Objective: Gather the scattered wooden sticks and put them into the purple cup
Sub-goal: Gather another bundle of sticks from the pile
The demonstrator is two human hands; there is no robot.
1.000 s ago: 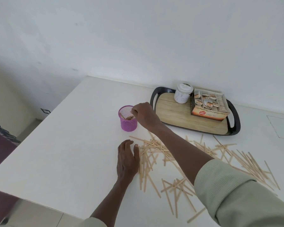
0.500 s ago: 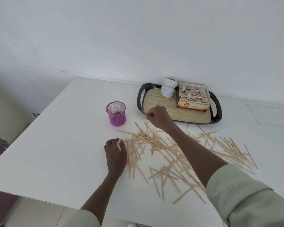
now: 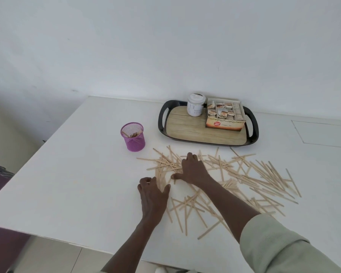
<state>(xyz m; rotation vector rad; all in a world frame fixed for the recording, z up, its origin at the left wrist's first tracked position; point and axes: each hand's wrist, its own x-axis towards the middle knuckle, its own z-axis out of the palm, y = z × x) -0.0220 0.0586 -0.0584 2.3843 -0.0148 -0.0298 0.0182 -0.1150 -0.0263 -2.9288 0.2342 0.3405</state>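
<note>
A purple mesh cup [image 3: 133, 137] stands upright on the white table [image 3: 73, 174] with a few wooden sticks inside it. Many pale wooden sticks [image 3: 244, 174] lie scattered over the table to the right of the cup and below it. My right hand [image 3: 192, 170] lies flat on the left part of the pile, fingers spread over the sticks. My left hand [image 3: 153, 191] rests on the table at the pile's left edge, fingertips touching a few sticks. Neither hand grips anything.
A black tray [image 3: 162, 119] with a wood-patterned floor sits at the back, holding a white jar [image 3: 195, 104] and a cardboard box of sachets [image 3: 224, 117]. The table's front edge runs close to my forearms. A wall rises behind the table.
My right hand left the cup's rim, came back toward me and dropped flat onto the stick pile. My left hand stayed by the pile's left edge.
</note>
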